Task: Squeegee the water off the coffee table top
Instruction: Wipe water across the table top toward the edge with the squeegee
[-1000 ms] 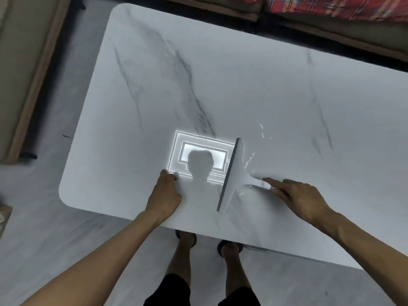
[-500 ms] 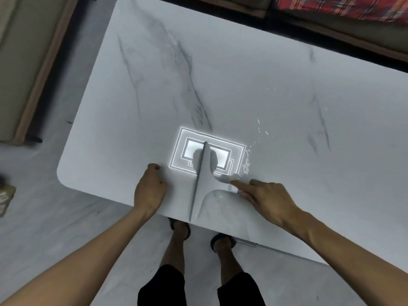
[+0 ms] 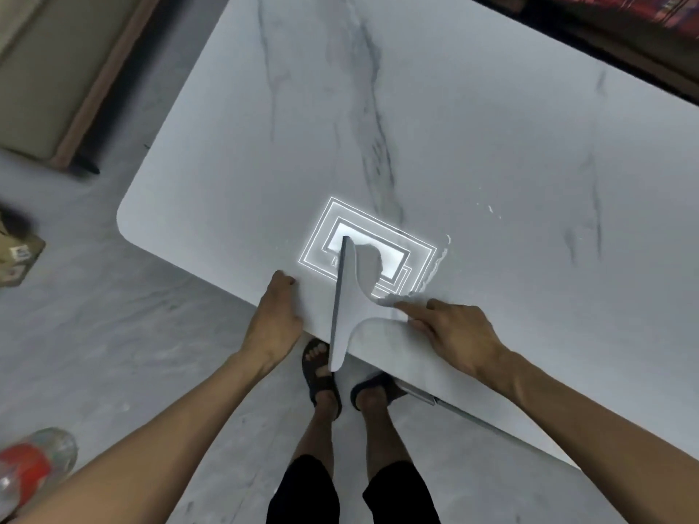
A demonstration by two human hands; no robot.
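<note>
The squeegee [image 3: 353,293] stands on its blade at the near edge of the bench [image 3: 472,119], with its lower end past that edge. My right grip [image 3: 457,334] is closed around the handle. My left grip [image 3: 278,319] rests on that edge with fingers curled; whether it clasps the edge, I cannot tell. I judge a stroke is in hand. The water beads [image 3: 438,259] to the right call for another pass.

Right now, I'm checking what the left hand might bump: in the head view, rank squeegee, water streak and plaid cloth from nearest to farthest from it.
1. The squeegee, just right of the left hand, at the near edge.
2. The water streak, farther right on the coffee table.
3. The plaid cloth, top right corner, beyond it.
</note>
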